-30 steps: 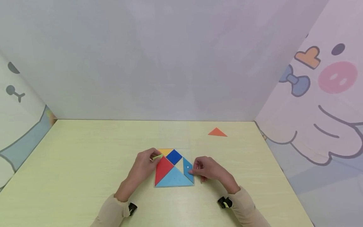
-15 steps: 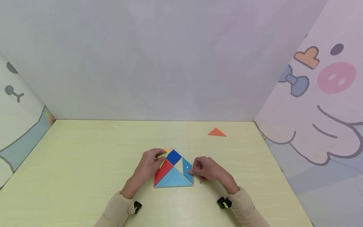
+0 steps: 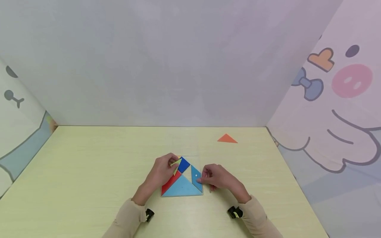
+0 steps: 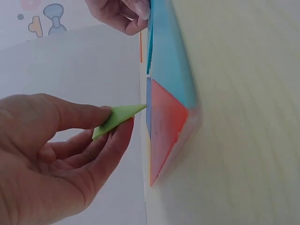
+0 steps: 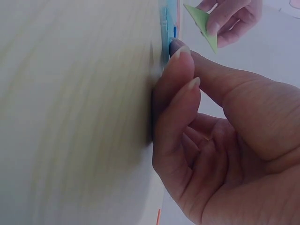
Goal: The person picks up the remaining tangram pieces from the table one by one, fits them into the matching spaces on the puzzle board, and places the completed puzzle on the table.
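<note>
Between thumb and fingers, my left hand [image 3: 162,170] pinches a small green tangram triangle [image 4: 119,117], tilted and held above the tangram tray [image 3: 187,173]. In the tray lie a red triangle [image 3: 169,184], a large light blue triangle [image 3: 182,187], a dark blue square [image 3: 185,165] and a blue parallelogram [image 3: 194,173]. A yellow piece at the top left is mostly hidden by my left hand. My right hand [image 3: 218,175] grips the tray's right edge, its thumb on the parallelogram and its other fingers curled beside the edge. Pale tray floor shows between square and parallelogram.
An orange triangle [image 3: 227,138] lies apart on the pale wood table [image 3: 98,155], toward the back right. A grey wall [image 3: 163,66] stands behind the table, with cartoon-printed panels [image 3: 342,115] at the sides.
My left hand has moved right with the green triangle, from the tray's left edge to over the red triangle and square, covering most of the yellow piece. My right hand stays put.
</note>
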`<state>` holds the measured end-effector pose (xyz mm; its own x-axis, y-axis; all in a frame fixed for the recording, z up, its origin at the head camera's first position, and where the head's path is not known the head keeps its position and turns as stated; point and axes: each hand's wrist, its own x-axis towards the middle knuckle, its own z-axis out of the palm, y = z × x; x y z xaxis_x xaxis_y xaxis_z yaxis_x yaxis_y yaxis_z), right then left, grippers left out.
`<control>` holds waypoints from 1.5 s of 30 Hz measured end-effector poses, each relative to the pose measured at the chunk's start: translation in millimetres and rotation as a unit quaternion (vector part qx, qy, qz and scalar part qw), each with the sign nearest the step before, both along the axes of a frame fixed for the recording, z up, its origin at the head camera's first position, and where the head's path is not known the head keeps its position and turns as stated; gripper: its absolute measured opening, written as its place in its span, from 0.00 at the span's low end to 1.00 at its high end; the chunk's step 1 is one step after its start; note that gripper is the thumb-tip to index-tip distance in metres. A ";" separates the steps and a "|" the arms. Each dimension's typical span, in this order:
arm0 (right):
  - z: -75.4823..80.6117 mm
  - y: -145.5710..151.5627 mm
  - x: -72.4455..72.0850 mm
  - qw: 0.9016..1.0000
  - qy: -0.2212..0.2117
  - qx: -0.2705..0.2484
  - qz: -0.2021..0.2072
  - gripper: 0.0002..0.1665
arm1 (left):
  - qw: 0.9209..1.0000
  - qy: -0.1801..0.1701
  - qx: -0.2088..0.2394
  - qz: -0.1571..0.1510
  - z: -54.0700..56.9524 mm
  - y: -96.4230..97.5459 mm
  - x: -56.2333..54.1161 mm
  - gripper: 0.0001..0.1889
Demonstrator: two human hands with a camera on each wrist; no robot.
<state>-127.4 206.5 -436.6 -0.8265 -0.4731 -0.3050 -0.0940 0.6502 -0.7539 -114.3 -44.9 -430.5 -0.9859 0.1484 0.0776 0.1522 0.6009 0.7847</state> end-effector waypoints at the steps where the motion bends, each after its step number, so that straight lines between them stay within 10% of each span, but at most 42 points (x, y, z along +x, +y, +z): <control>1: 0.0 0.1 0.0 1.000 0.000 -0.002 0.000 0.17 | 1.000 0.000 0.004 -0.003 -0.2 0.8 -0.6 0.08; 45: -4.3 -0.8 -4.0 1.000 0.004 -0.003 -0.001 0.17 | 0.995 -0.065 0.037 -0.069 -11.2 28.2 -15.3 0.08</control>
